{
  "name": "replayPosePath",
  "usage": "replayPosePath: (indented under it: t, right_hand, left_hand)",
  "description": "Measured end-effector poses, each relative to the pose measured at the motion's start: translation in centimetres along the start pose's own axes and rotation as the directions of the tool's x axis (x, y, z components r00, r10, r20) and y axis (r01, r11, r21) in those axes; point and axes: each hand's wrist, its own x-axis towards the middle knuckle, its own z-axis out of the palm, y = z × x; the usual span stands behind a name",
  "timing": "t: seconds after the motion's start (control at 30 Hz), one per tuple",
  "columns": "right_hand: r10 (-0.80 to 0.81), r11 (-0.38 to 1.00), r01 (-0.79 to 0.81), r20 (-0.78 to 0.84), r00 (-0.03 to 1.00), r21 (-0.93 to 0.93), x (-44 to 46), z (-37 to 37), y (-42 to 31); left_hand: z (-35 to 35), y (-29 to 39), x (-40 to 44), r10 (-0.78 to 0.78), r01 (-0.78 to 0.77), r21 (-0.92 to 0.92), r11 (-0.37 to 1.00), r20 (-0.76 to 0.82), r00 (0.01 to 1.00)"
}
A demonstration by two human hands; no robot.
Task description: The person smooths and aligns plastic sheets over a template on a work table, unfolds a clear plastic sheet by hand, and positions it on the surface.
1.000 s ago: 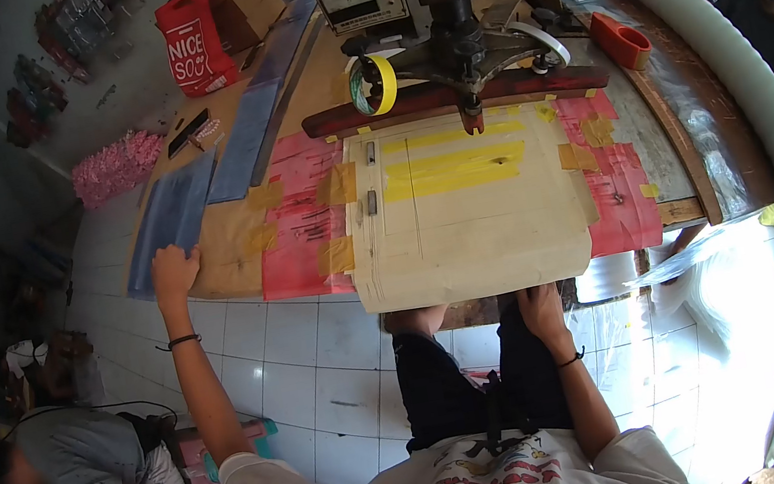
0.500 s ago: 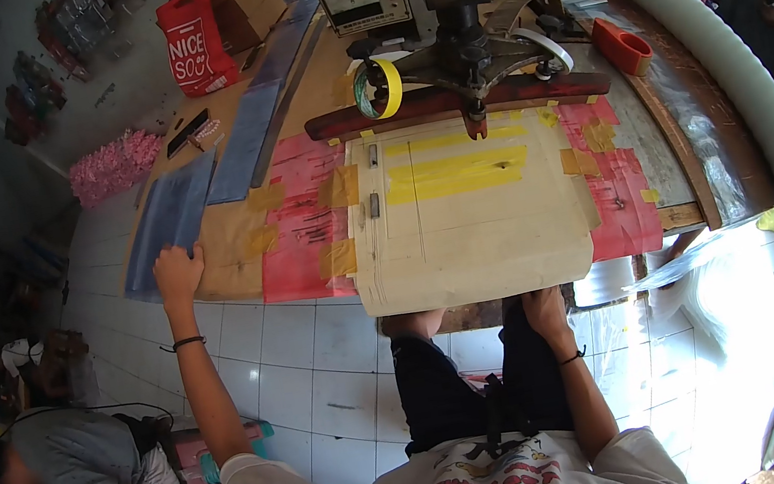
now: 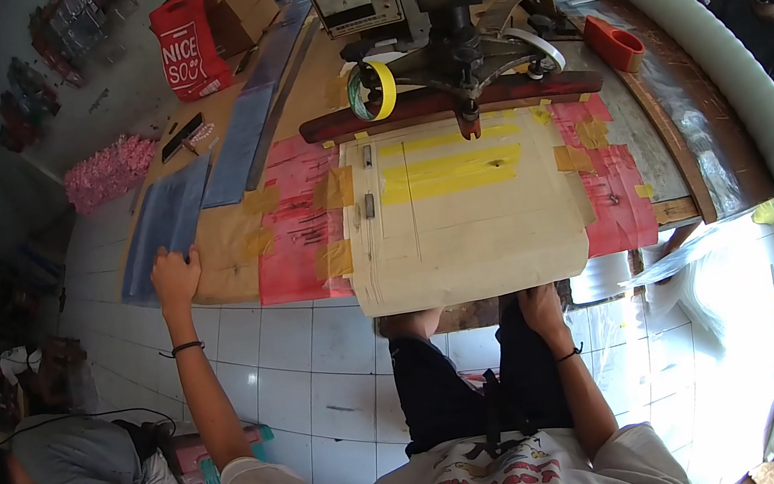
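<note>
My left hand (image 3: 177, 278) is at the near left edge of the table, on the lower end of a stack of blue translucent plastic sheets (image 3: 162, 217). Its fingers are curled down at the sheets' edge, with the thumb out to the side. My right hand (image 3: 544, 310) hangs by my right thigh below the front edge of a tan board (image 3: 478, 238); its fingertips are hidden. The board has yellow tape strips and pencil lines, and lies over red sheets (image 3: 295, 226) taped at both sides. Above its far edge sits a dark press head (image 3: 461, 68).
A yellow tape roll (image 3: 391, 89) hangs on the press arm. An orange-red tape dispenser (image 3: 614, 44) and a long white foam roll (image 3: 698, 30) lie to the right. At back left are a red bag (image 3: 188, 45) and pink material (image 3: 111, 172). A person (image 3: 89, 472) sits at lower left.
The view has shifted very slightly, so the table appears a little further left. Both hands hold nearly the same positions.
</note>
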Motion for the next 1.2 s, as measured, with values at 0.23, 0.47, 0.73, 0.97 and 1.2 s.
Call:
replayPosePath:
  t: [0.23, 0.47, 0.73, 0.97, 1.2]
  right_hand:
    - [0.075, 0.997, -0.074, 0.068, 0.995, -0.014, 0.5, -0.6, -0.9]
    - [0.082, 0.997, -0.081, 0.075, 0.994, -0.014, -0.2, 0.1, 0.1]
    - [0.095, 0.995, -0.095, 0.060, 0.994, -0.004, 0.2, -0.4, -1.0]
    - [0.059, 0.997, -0.063, 0.084, 0.995, 0.049, 0.9, -0.1, -0.6]
    - [0.095, 0.991, -0.103, 0.090, 0.991, 0.081, 1.1, -0.4, -0.6]
  left_hand:
    - [1.7, -1.6, 0.3, 0.072, -0.072, 0.000, 0.997, -0.089, 0.993]
    - [-0.8, 0.2, -0.8, -0.038, 0.038, 0.006, 0.999, 0.008, 0.999]
    - [2.2, -1.7, 0.2, -0.007, 0.007, 0.070, 0.998, -0.009, 1.000]
    - [0.9, -1.0, 0.2, -0.023, 0.022, 0.067, 0.998, 0.020, 1.000]
    - [0.8, -1.1, -0.1, -0.015, 0.013, 0.072, 0.997, 0.016, 1.000]
